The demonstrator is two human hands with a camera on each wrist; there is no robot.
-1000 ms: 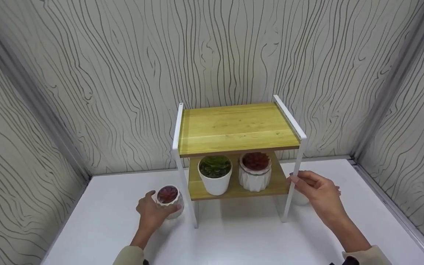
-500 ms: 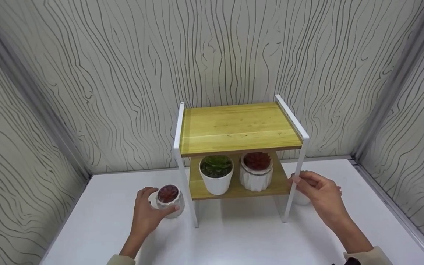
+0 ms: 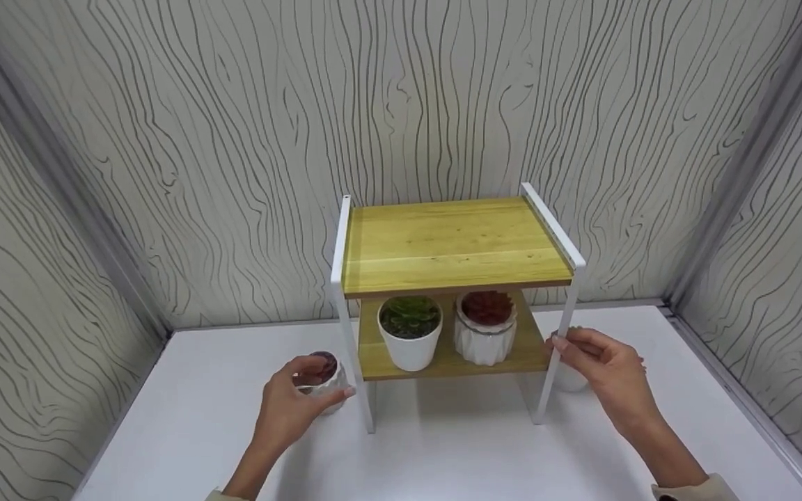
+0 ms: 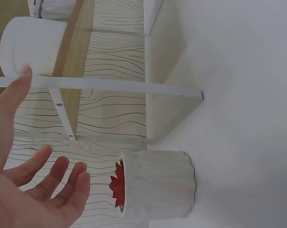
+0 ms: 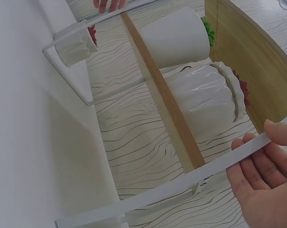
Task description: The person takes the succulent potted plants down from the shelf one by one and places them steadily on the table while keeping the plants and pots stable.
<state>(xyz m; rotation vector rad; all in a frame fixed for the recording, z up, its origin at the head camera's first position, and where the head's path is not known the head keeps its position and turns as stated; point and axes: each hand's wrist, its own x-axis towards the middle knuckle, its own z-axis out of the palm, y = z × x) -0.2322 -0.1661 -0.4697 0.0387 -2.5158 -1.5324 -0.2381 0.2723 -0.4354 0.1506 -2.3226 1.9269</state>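
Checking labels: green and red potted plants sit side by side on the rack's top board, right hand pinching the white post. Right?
Wrong board. The head view shows the green potted plant and red potted plant side by side on the lower board; the right hand does pinch the white post.

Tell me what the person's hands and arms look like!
The left hand and right hand are bare: no gloves or rings show. The left arm and right arm look slim and bare down to pale beige cuffs: the left sleeve barely peeks in, and the right sleeve has a dark spot, too cut off to tell what it is.
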